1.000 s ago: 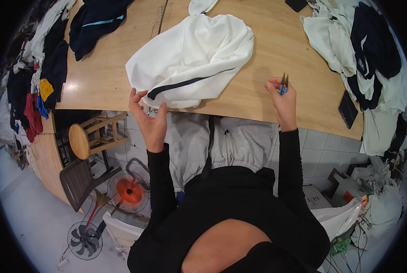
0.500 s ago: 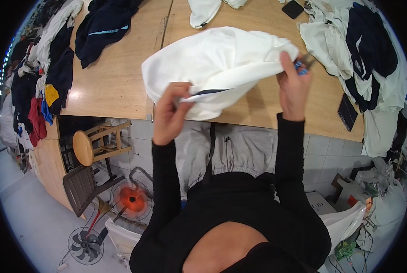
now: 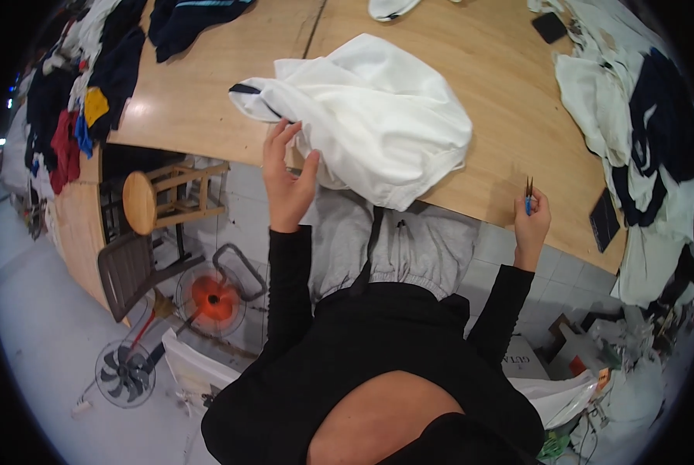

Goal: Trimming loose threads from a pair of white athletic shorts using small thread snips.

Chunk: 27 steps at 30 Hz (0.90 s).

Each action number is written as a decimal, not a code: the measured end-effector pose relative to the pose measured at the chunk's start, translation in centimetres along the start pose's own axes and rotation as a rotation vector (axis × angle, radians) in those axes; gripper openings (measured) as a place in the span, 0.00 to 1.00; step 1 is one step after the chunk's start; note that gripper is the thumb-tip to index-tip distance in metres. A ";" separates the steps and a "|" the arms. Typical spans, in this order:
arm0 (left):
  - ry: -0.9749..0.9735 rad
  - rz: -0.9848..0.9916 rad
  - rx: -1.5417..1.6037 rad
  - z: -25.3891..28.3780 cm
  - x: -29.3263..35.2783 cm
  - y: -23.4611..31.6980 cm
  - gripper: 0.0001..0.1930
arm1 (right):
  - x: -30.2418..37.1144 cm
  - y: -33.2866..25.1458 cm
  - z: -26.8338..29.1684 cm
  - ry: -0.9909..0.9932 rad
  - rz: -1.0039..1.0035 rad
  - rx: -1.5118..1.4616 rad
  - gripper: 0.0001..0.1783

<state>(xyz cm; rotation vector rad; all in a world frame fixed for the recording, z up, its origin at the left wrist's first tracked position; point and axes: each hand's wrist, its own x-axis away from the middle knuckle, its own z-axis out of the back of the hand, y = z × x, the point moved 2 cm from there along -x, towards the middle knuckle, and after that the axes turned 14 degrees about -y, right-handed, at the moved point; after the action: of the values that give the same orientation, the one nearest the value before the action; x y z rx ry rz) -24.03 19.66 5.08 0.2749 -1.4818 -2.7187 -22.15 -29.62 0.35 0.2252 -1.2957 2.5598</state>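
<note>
My right hand (image 3: 531, 226) has come away from the white garment (image 3: 382, 116) since half a second ago, and the garment's dark trim (image 3: 245, 89) now shows at its left end. The garment lies bunched at upper centre on the wooden table (image 3: 510, 116), reaching the near edge. Left of centre, my left hand (image 3: 289, 182) is spread, thumb apart from fingers, at the garment's lower left; whether the fingertips touch fabric I cannot tell. At right, my right hand closes around small blue-handled snips (image 3: 528, 203), tips up, well apart from the garment. A dark flat slab (image 3: 605, 221) lies farther right; navy cloth (image 3: 192, 25) lies at upper left.
</note>
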 end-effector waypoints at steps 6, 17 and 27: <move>0.102 0.041 0.140 -1.6 1.4 1.0 0.24 | -1.6 0.6 -0.6 0.207 0.138 0.212 0.24; -0.521 -0.107 -0.394 -8.9 1.4 4.9 0.48 | -1.4 -12.0 -8.3 -0.062 0.357 0.001 0.13; -0.559 -0.131 -0.456 -7.9 0.7 1.8 0.45 | -3.8 -9.0 -3.4 0.028 0.285 -0.565 0.05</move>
<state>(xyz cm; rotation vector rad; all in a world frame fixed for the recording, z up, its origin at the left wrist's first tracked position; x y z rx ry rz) -23.49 12.06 2.26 -0.4510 -0.8681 -3.3028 -15.86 -22.35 4.29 -0.1155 -2.0917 2.2627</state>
